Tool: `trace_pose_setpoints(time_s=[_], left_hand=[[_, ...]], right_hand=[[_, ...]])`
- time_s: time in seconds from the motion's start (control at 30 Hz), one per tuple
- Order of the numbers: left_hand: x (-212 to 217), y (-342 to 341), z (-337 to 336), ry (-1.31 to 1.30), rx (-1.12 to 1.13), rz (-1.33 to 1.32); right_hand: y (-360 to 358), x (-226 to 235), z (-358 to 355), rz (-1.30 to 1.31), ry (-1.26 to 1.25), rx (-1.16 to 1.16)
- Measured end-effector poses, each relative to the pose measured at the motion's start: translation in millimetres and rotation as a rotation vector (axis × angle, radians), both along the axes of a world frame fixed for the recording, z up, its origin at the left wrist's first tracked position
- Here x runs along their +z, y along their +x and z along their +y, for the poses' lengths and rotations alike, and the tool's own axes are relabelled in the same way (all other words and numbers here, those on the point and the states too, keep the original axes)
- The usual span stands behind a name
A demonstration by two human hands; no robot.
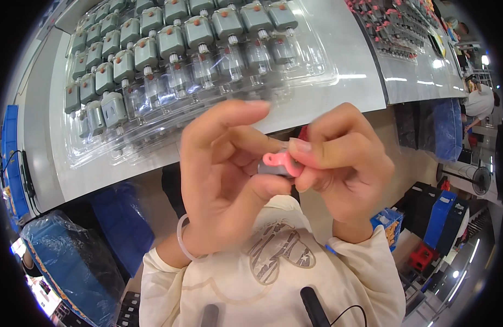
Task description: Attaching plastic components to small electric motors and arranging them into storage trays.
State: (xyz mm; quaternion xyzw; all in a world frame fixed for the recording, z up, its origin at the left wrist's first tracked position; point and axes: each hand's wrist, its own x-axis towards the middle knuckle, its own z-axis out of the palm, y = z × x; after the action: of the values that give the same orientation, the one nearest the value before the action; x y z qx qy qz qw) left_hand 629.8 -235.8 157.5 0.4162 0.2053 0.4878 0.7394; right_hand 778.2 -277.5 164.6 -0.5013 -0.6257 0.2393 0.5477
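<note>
We hold a small grey motor [274, 168] between both hands, just in front of the clear blister tray [316, 65]. Its long axis lies roughly left-right. The left hand [221, 174] pinches the body; the right hand [338, 163] presses a pink plastic part [276, 159] onto it.

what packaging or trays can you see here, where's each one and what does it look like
Clear moulded plastic blister tray: on the white table, upper middle, rows of small grey motors in pockets.
Second tray of pink-and-dark small parts: upper right, on the table.
Blue plastic bag: lower left, crinkled, glossy.
Blue printed carton: right, below the table.
</note>
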Motion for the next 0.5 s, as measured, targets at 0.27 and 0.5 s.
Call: trace_pose_setpoints(time_s=[0.27,0.5], left_hand=[[-10,-2,-8,0.043,0.065,0.122],[-27,-13,5,0.321,-0.084,0.014]], right_hand=[[-17,-22,9,0.006,0.277,-0.088],[-7,-34,13,0.101,0.320,-0.004]])
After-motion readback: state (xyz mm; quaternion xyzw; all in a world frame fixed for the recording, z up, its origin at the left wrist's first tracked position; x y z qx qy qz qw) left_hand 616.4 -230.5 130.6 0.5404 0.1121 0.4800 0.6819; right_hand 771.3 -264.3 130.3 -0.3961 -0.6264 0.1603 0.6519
